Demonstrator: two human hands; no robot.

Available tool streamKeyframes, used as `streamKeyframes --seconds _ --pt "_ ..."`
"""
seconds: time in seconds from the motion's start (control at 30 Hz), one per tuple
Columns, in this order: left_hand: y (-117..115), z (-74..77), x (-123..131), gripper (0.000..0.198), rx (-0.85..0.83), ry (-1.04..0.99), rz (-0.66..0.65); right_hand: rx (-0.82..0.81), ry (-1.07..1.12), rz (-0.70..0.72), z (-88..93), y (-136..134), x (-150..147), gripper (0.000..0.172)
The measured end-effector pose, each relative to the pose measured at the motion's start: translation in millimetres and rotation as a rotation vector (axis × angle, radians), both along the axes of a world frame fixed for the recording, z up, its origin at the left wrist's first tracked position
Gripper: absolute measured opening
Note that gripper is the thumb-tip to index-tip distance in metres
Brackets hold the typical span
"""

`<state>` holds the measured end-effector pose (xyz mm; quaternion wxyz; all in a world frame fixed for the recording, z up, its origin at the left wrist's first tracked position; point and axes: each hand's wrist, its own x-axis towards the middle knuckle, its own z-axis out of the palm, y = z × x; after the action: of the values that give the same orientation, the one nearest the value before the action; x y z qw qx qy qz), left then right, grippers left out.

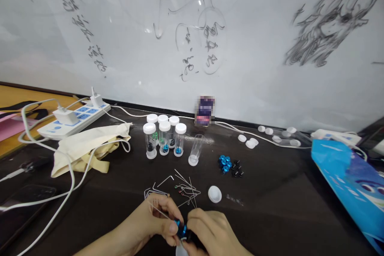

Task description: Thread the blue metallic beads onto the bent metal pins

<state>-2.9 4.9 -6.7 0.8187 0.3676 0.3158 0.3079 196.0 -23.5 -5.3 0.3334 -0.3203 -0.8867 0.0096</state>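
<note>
The left hand (pixel 156 220) is closed on a small blue metal piece (pixel 182 228), pinched between thumb and fingers at the near edge of the scene, with a thin rod (pixel 158 210) slanting across its fingers. The right hand (pixel 214 230) curls in from the right, its fingers just beside the blue piece; whether they grip anything I cannot tell, as the fingertips are hidden. A white piece (pixel 181 249) shows below the fingers, partly cut off.

Just beyond the hands, bent keys (pixel 154 189) lie on the left and loop-ended wires (pixel 188 190) in the middle, with a white lid (pixel 215 194) to their right. Farther right, blue nuts (pixel 225 163) lie beside black screws (pixel 238 169).

Farther off stand six capped tubes (pixel 165 138), and right of them an uncapped clear tube (pixel 196 150). A cloth pouch (pixel 90 146) and a power strip (pixel 82 116) lie far left, a blue bag (pixel 345 188) on the right
</note>
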Motion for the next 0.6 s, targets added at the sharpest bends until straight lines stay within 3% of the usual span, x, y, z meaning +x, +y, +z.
streamKeyframes --seconds 0.17,0.43,0.6 --pt "1.1 0.8 -0.5 0.020 -0.003 0.001 0.001 0.068 0.012 -0.002 -1.0 0.6 0.1 0.026" --pt "0.1 4.2 0.0 0.019 -0.008 0.008 -0.027 0.018 0.000 -0.024 -3.2 1.3 0.1 0.049" --pt "1.0 4.4 -0.5 0.018 -0.002 -0.001 -0.023 0.012 0.005 -0.009 -4.0 1.7 -1.5 0.046"
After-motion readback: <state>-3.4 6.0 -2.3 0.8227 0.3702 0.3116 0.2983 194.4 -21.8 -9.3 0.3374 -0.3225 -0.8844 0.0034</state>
